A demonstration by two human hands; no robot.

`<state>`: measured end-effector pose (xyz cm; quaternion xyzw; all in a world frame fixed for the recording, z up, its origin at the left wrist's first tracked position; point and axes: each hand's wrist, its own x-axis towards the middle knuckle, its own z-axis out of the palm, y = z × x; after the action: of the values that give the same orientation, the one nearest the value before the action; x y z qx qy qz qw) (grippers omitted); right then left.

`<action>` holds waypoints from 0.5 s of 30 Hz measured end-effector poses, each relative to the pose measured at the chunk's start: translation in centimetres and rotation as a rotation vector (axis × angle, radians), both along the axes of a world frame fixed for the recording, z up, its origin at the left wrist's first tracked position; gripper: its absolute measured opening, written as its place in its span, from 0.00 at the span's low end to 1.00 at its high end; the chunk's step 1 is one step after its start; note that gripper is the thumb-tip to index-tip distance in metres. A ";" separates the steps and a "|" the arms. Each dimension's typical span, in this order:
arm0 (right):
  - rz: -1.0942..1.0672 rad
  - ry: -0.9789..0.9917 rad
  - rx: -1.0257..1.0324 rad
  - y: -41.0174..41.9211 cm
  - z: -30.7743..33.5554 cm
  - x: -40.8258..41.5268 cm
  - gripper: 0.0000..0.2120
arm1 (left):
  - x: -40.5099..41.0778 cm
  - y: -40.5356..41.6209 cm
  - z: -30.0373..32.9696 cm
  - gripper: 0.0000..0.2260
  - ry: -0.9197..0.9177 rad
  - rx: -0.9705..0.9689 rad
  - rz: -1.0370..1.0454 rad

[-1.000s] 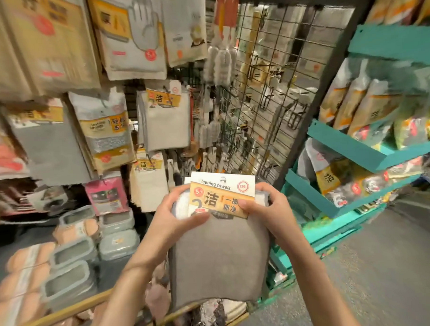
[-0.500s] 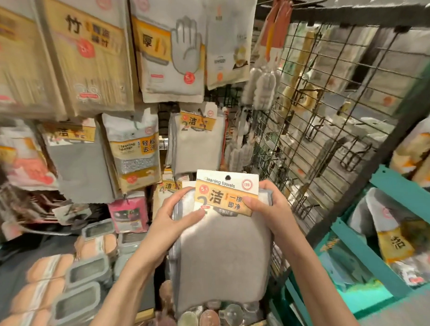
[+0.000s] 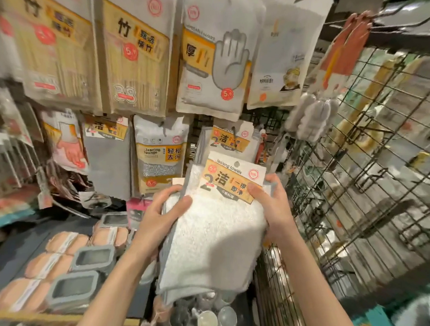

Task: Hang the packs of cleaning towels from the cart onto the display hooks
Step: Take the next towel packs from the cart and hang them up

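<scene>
I hold a pack of cleaning towels [image 3: 211,238], white-grey cloth under a yellow and white card header with a hang hole at its top. My left hand [image 3: 160,218] grips its left edge and my right hand [image 3: 271,204] grips the right side of the header. The pack is tilted, its header just below and in front of a hanging pack of the same towels [image 3: 230,140] on a display hook. Another grey towel pack [image 3: 107,152] hangs further left.
Cleaning sponge packs [image 3: 160,155], glove packs [image 3: 218,65] and bamboo packs [image 3: 134,56] hang around and above. A black wire grid panel [image 3: 356,182] stands close on the right. Lidded containers [image 3: 74,287] and sponges sit on the shelf at lower left; cups [image 3: 207,319] lie below the pack.
Both hands have lifted the pack up and towards the hanging towels, and it now tilts. My view has swung up and left, closer to the display.
</scene>
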<state>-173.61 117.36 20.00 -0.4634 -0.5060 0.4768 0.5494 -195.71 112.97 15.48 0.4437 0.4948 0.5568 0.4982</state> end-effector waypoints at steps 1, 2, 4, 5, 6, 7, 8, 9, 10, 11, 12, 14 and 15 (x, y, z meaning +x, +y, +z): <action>0.007 -0.056 0.004 0.6 0.3 0.0 0.08 | 0.0 0.2 -0.2 0.19 0.023 0.014 0.038; 0.006 -0.103 0.026 1.2 0.5 0.0 0.07 | -0.1 0.4 -0.3 0.16 0.052 0.030 0.069; -0.007 -0.137 0.068 2.3 1.0 -0.2 0.08 | -0.2 0.8 -0.6 0.12 0.098 0.054 0.095; -0.010 -0.126 0.079 2.8 1.2 -0.3 0.09 | -0.4 1.0 -0.8 0.10 0.108 0.060 0.106; -0.014 -0.117 0.086 3.5 1.3 -0.4 0.09 | -0.6 1.2 -1.0 0.09 0.106 0.064 0.124; -0.027 -0.124 0.093 4.1 1.4 -0.6 0.09 | -0.8 1.4 -1.2 0.09 0.097 0.068 0.145; -0.049 -0.148 0.101 4.8 1.5 -0.7 0.09 | -1.0 1.6 -1.3 0.10 0.090 0.072 0.165; -0.071 -0.170 0.103 5.7 1.6 -0.8 0.08 | -1.2 1.8 -1.3 0.10 0.084 0.076 0.179; -0.095 -0.182 0.096 6.5 1.6 -0.8 0.08 | -1.4 1.9 -1.4 0.11 0.082 0.078 0.189; -0.118 -0.184 0.078 7.4 1.7 -0.9 0.09 | -1.7 2.1 -1.4 0.11 0.084 0.075 0.187; -0.135 -0.184 0.060 8.3 1.8 -0.9 0.09 | -1.9 2.2 -1.4 0.11 0.091 0.069 0.179; -0.165 -0.208 0.044 9.8 1.6 -0.8 0.10 | -2.2 2.5 -1.3 0.11 0.106 0.063 0.163; -0.182 -0.224 0.041 10.3 1.4 -0.6 0.11 | -2.3 2.5 -1.2 0.11 0.113 0.066 0.161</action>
<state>-174.25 127.71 21.40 -0.5465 -0.5296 0.3600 0.5397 -198.01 115.49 14.26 0.4494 0.5377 0.5851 0.4082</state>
